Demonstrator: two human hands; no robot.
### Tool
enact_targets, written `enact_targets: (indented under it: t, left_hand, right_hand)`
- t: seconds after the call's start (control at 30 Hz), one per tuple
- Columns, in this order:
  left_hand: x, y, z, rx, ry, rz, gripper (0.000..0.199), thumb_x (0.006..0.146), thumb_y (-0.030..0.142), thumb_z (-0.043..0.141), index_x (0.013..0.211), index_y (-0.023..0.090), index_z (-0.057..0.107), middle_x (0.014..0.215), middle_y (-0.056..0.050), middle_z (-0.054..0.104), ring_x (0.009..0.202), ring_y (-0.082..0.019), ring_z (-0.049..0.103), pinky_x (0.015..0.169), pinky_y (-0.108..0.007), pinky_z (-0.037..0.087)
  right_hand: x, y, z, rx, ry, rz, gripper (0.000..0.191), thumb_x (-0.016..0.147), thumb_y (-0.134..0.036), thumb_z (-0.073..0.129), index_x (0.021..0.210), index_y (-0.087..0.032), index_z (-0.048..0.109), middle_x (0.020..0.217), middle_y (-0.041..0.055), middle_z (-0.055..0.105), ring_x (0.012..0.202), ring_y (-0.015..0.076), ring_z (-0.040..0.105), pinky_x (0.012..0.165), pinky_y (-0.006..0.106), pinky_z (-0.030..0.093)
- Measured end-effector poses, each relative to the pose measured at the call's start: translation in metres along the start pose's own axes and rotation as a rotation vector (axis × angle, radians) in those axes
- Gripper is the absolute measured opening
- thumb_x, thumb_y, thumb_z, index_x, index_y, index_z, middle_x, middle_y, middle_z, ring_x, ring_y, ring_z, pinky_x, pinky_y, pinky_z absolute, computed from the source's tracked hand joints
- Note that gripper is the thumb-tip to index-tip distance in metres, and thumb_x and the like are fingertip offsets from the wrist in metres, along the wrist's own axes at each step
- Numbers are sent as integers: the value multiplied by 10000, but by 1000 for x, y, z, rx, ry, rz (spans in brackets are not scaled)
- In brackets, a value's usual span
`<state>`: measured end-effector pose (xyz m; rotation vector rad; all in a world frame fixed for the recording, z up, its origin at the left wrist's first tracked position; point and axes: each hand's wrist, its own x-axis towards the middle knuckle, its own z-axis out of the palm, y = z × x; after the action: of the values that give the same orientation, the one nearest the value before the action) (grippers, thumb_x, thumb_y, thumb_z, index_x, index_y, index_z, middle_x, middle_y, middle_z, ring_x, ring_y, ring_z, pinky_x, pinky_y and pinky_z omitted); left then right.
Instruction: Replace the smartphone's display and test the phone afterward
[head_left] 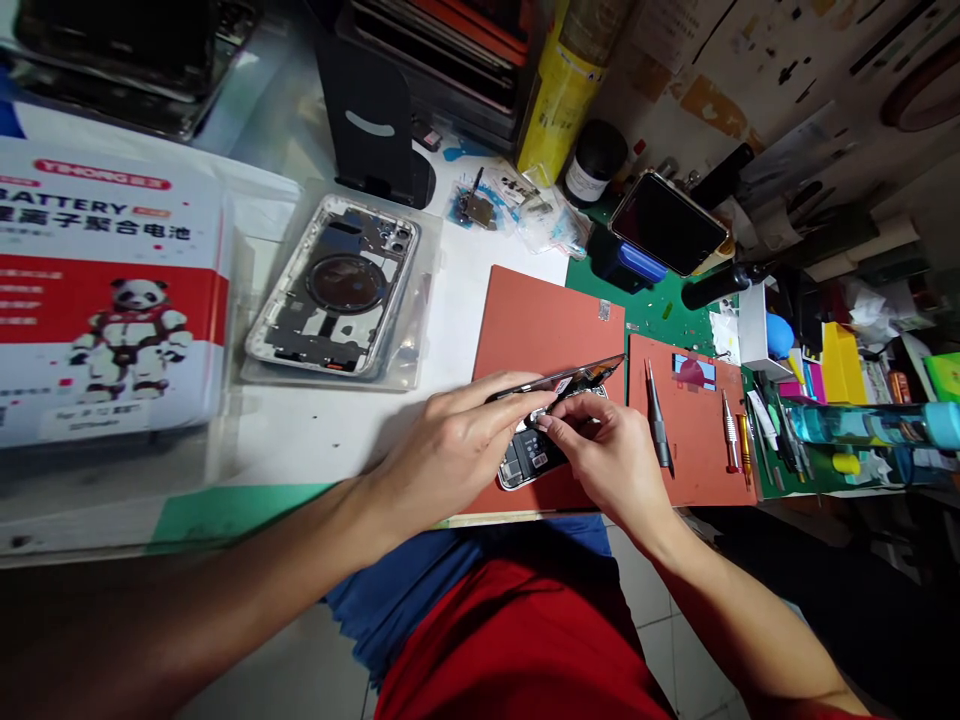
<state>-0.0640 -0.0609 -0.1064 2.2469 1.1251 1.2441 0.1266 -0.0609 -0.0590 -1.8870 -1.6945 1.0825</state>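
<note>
An opened phone [534,456] lies on a reddish-brown mat [555,320] at the table's front edge, its battery and inner parts showing. Its screen [574,376] is tilted up along the far side. My left hand [457,440] is closed on that screen from the left, with the fingers reaching over the phone. Above the phone's inside, my right hand [611,450] pinches at its middle, close to my left fingertips. What sits between the right fingertips is too small to make out.
Left of the mat, a phone housing [341,285] lies on a clear plastic case, beside a battery box [112,300]. A dark screwdriver [657,415] rests to the right. Farther back are a phone [670,222], a black jar [596,160] and a blue bottle [870,424].
</note>
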Motion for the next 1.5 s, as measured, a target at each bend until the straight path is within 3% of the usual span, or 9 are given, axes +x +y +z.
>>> enact_targets:
  t: [0.27, 0.53, 0.73, 1.0, 1.5]
  left_hand:
    - [1, -2, -1, -34, 14, 13, 370, 977, -31, 566, 1271, 123, 728, 1278, -99, 756, 1134, -153, 745, 1038, -257, 599]
    - [0, -2, 1, -41, 4, 15, 368, 972, -38, 573, 1264, 124, 727, 1286, -102, 749, 1145, -157, 740, 1038, -259, 602]
    - [-2, -1, 2, -40, -10, -4, 373, 964, -33, 600, 1269, 140, 726, 1295, -89, 746, 1148, -158, 737, 1056, -280, 601]
    - [-1, 0, -2, -55, -25, -7, 427, 940, -77, 593, 1304, 122, 694, 1312, -96, 736, 1182, -155, 720, 1095, -285, 579]
    - [0, -1, -2, -85, -38, -29, 414, 959, -57, 595, 1317, 135, 675, 1319, -92, 733, 1181, -165, 724, 1079, -320, 594]
  right_hand:
    - [3, 0, 2, 30, 20, 19, 203, 886, -384, 708, 794, -205, 738, 588, -46, 598, 525, 104, 435, 517, 258, 301]
    - [4, 0, 2, 82, 4, 61, 235, 871, -436, 726, 821, -208, 746, 700, -13, 687, 585, 126, 500, 561, 272, 371]
    - [0, 1, 5, -2, 44, -12, 201, 928, -366, 689, 804, -214, 734, 625, -44, 623, 559, 115, 486, 557, 261, 346]
    - [-6, 1, 8, -33, 96, -81, 178, 968, -318, 650, 856, -212, 740, 725, -17, 697, 608, 125, 549, 613, 260, 415]
    - [-7, -2, 5, -7, 30, 9, 217, 986, -363, 628, 862, -218, 732, 697, -5, 662, 625, 148, 564, 580, 264, 409]
